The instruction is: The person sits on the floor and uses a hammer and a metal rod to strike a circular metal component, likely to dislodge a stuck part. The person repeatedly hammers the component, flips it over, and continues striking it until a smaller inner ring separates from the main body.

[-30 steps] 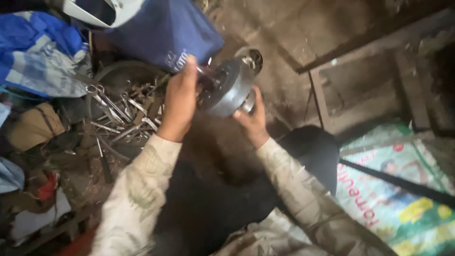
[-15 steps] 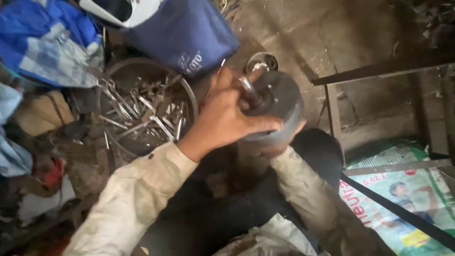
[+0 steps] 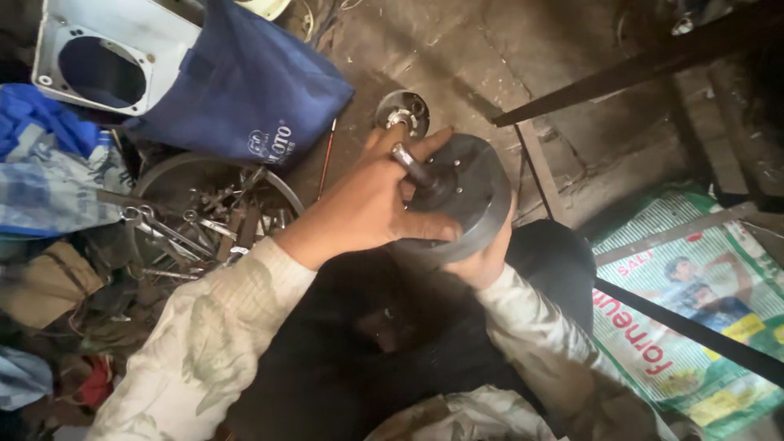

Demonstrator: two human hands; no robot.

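So we've got a round grey metal disc (image 3: 469, 200) up in front of us, held over our lap, tilted a bit with its flat face up toward the camera. There's a short metal shaft (image 3: 411, 166) sticking out of its middle. Our left hand (image 3: 371, 204) lies across the face of the disc, fingers (image 3: 425, 230) spread apart and pressed flat on it, with the shaft poking up between two of them. Our right hand (image 3: 482, 260) is underneath, cupping the lower rim; only a bit of it shows, so we can't tell how those fingers sit, just that they're wrapped on the disc's edge.

Just beyond the disc, on the dirt floor (image 3: 490, 57), sits a smaller round metal flange (image 3: 402, 112). To the left of that is a dark blue cloth bag (image 3: 245, 90), and past it a white plastic housing (image 3: 106, 53) with a big round hole. Below the bag there's a round shallow pan (image 3: 159, 175) full of wrenches and other tools (image 3: 204, 229). On the right, a dark metal frame (image 3: 653, 57) crosses over, and a green printed sack (image 3: 694, 310) lies on the floor.
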